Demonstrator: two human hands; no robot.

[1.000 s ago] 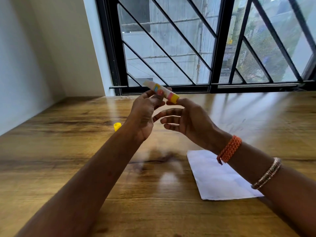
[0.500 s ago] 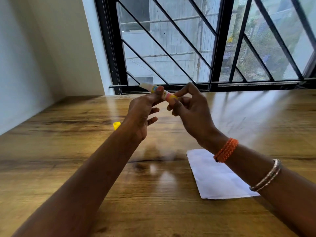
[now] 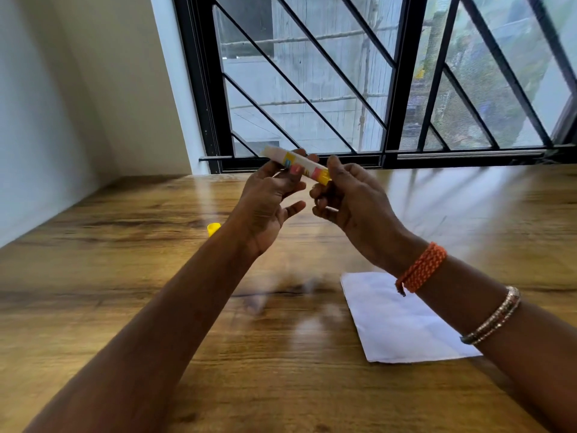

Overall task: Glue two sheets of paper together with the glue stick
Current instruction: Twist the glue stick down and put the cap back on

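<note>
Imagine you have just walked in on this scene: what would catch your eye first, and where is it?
Most striking is the glue stick, held up before the window, the left hand round its body and the right hand pinching its yellow end. Next, the white paper lies flat on the wooden table under the right forearm, and a small yellow cap sits behind the left wrist.

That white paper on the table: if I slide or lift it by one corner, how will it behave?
The white paper lies flat and thin, so it would likely flop when lifted by a corner. The wooden table looks glossy, so a push should probably slide it easily.
</note>
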